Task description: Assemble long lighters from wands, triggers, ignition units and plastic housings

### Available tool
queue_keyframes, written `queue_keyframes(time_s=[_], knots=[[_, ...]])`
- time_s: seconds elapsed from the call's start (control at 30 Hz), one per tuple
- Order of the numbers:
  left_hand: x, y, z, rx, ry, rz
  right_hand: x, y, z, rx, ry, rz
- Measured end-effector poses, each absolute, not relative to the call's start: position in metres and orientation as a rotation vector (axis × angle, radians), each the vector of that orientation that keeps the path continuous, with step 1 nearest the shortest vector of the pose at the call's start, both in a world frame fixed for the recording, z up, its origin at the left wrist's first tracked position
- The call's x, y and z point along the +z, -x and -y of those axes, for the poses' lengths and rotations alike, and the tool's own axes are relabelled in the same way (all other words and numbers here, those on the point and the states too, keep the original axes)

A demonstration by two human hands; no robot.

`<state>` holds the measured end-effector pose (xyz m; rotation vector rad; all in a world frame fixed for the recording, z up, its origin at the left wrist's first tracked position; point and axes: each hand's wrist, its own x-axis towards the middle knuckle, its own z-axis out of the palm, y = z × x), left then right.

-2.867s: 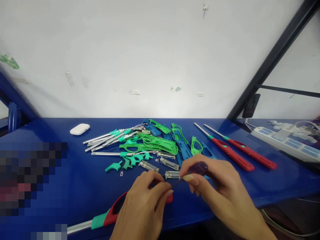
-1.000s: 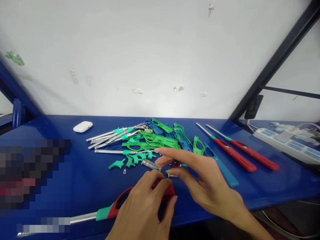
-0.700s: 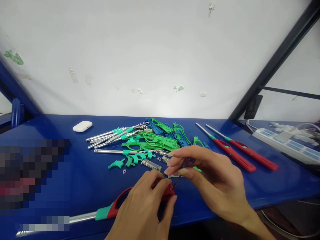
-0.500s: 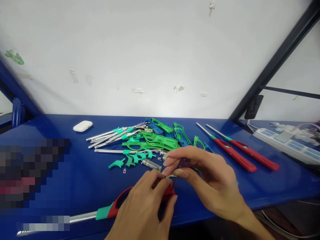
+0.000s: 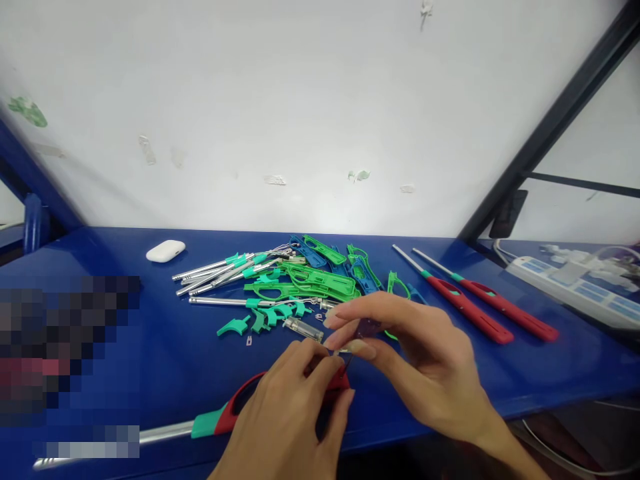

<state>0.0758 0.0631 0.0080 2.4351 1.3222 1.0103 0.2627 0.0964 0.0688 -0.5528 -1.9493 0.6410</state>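
Observation:
My left hand (image 5: 290,413) is closed around the red handle of a long-nosed lighter (image 5: 229,417), whose metal tube points to the lower left. Between the fingertips of my right hand (image 5: 415,360) is a small screwdriver (image 5: 369,327) with a dark purple handle. Its thin shaft slants down to the handle's end, beside my left fingertips. Just beyond my hands lie a clear fuel tank (image 5: 303,329) and several teal triggers (image 5: 270,317). Most of the red handle is hidden under my left hand.
Behind lies a pile of green casing halves (image 5: 320,283), blue casing halves (image 5: 307,252) and metal lighter tubes (image 5: 220,273). Two red lighters (image 5: 475,310) rest at the right, near a white power strip (image 5: 575,290). A white earbud case (image 5: 166,251) sits at the back left.
Both hands keep nearly the same place and hold. The screwdriver and the fingers of my right hand have shifted very slightly.

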Motion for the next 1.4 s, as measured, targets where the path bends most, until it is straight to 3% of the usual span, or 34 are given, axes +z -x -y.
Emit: queue_keyframes(time_s=[0.37, 0.5, 0.67, 0.8, 0.97, 1.1, 1.23, 1.4], knots=[[0.007, -0.074, -0.066, 1.043, -2.418, -1.285, 0.079, -0.268, -0.096, 0.31, 0.664, 1.971], [0.007, -0.074, -0.065, 1.019, -2.416, -1.286, 0.081, -0.268, -0.095, 0.463, 0.59, 2.04], [0.008, -0.075, -0.064, 1.003, -2.408, -1.284, 0.08, -0.266, -0.094, 0.353, 0.577, 1.992], [0.008, -0.074, -0.064, 0.984, -2.406, -1.287, 0.079, -0.267, -0.095, 0.516, 0.559, 2.028], [0.009, -0.075, -0.063, 0.978, -2.408, -1.296, 0.079, -0.269, -0.094, 0.409, 0.581, 1.995], [0.006, -0.072, -0.066, 0.978, -2.447, -1.312, 0.078, -0.271, -0.093, 0.527, 0.542, 2.045], [-0.001, -0.067, -0.072, 0.951, -2.554, -1.282, 0.079, -0.272, -0.093, 0.407, 0.593, 1.988], [-0.007, -0.066, -0.076, 0.943, -2.614, -1.234, 0.086, -0.277, -0.094, 0.565, 0.576, 2.08]])
